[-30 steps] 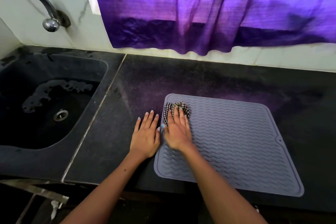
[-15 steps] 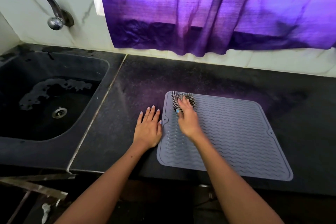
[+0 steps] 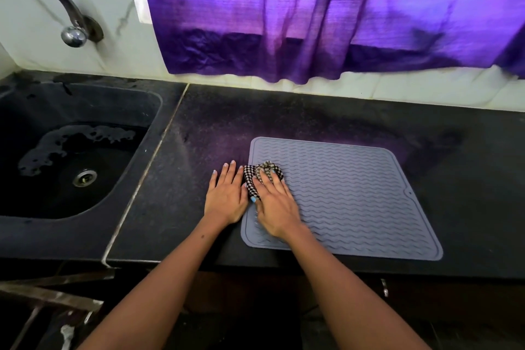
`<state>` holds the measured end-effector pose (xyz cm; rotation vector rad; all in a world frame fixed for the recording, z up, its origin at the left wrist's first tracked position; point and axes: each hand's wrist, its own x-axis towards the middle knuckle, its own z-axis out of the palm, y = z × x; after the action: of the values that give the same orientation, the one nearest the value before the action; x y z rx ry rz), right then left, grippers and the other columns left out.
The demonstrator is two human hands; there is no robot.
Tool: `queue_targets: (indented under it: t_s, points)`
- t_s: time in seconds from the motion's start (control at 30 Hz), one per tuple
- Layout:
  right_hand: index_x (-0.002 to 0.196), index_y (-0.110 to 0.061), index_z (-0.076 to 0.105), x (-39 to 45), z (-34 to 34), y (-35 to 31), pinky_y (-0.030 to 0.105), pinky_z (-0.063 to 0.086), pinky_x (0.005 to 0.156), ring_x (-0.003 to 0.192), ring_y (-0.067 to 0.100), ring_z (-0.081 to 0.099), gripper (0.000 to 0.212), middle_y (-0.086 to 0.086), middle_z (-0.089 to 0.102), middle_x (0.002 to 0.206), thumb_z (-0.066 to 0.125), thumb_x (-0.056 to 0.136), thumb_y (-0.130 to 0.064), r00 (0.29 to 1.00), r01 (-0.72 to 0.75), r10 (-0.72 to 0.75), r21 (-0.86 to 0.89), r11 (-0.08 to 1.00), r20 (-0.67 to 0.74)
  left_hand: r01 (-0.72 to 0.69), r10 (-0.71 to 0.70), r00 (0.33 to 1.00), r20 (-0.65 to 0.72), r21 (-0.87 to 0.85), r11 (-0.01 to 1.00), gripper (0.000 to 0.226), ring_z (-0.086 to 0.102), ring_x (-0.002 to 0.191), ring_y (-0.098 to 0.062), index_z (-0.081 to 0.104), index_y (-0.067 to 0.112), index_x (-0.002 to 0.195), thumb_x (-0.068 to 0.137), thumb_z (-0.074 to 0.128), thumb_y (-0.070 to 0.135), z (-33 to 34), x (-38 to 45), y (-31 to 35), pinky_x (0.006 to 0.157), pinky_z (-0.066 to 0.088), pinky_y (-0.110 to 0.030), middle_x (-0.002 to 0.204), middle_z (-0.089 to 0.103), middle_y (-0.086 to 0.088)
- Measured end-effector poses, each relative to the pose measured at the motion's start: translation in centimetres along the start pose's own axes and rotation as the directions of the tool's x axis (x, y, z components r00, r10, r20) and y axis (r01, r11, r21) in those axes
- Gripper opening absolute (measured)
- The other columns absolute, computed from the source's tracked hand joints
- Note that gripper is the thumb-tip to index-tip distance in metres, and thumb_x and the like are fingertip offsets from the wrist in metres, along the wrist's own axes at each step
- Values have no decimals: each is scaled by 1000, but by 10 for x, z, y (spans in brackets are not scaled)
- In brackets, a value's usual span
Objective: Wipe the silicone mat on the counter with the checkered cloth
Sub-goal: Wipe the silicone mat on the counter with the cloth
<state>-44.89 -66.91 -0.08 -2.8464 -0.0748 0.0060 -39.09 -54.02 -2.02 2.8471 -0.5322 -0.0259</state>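
The silicone mat (image 3: pixel 355 193) lies flat on the counter (image 3: pixel 326 119), right of the sink (image 3: pixel 71 156). The right hand (image 3: pixel 274 204) presses the bunched checkered cloth (image 3: pixel 255 177) onto the mat's left edge, fingers nearly straight over it. The left hand (image 3: pixel 227 196) rests flat on the counter, touching that edge, holding nothing. Judgement: mat light, floppy, apt to creep; pin 1 edge. Cloth soft, best palmed.

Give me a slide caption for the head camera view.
Right hand presses a checkered cloth on the grey silicone mat; left hand rests flat on the counter.
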Motion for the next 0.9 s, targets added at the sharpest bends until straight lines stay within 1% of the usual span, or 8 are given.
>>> queue_targets:
  t_s: [0.1,0.2,0.27,0.37,0.43,0.53,0.83,0.9]
  points:
    - [147,-22,26,9,-12,-2,33,3,118,146,16,7,50,-5,13,157,38,98,-18,996,-66,50,250,966,68,2,-2,1000,4,-9,1000,90,-1,146,-18,12,15,149,71,-15,50,-1,-2,-1,117,-5,-38,158,5,-5]
    - [139,-18,42,11,-40,-1,30,33,106,125,16,46,43,6,38,148,41,97,-8,963,-213,271,653,727,12,-2,3,1000,12,-26,1000,86,-1,146,-18,13,15,149,75,-11,52,-2,-3,-2,117,-6,-38,158,5,-5]
    - [141,-16,39,4,-53,5,29,22,113,137,17,34,48,2,32,151,42,95,-2,932,-196,333,575,795,-143,-4,4,1000,23,-26,1000,80,-2,146,-18,12,15,149,80,-6,51,-3,-3,-2,117,-6,-38,158,4,-5]
    - [146,-17,28,-9,-55,22,27,4,116,145,13,10,54,-3,17,156,39,95,-1,928,-159,245,296,942,-282,-3,4,1000,17,-13,1000,80,-2,146,-18,11,15,149,80,-6,51,-2,-3,-2,117,-5,-38,158,3,-5]
    - [147,-16,22,-18,-44,30,28,-3,115,146,17,6,54,0,12,158,36,97,-4,960,-172,198,141,975,-198,-6,7,1000,18,-9,1000,89,-3,146,-18,11,15,149,74,-13,56,0,-2,-3,117,-5,-38,158,2,-5]
    - [150,-18,10,-30,-22,31,36,-6,116,146,24,-5,54,2,1,159,31,100,-24,983,-181,180,-24,983,-45,-5,5,1000,6,-14,1000,94,-1,146,-19,13,14,149,71,-13,59,2,-2,-3,117,-5,-39,158,4,-6]
    - [149,-26,13,-25,-19,43,33,-3,116,146,18,-7,56,-8,-1,158,36,98,-21,985,-173,173,33,984,0,7,-7,1000,-15,-4,1000,92,-1,146,-19,14,14,149,73,-13,59,3,-3,-1,117,-4,-39,158,5,-6]
    - [149,-26,18,-20,-23,45,36,3,117,146,17,1,53,-9,7,157,37,99,-21,985,-166,159,130,978,59,4,-4,1000,-12,-6,1000,92,0,146,-19,15,14,149,73,-13,59,3,-3,-2,117,-4,-39,158,6,-6]
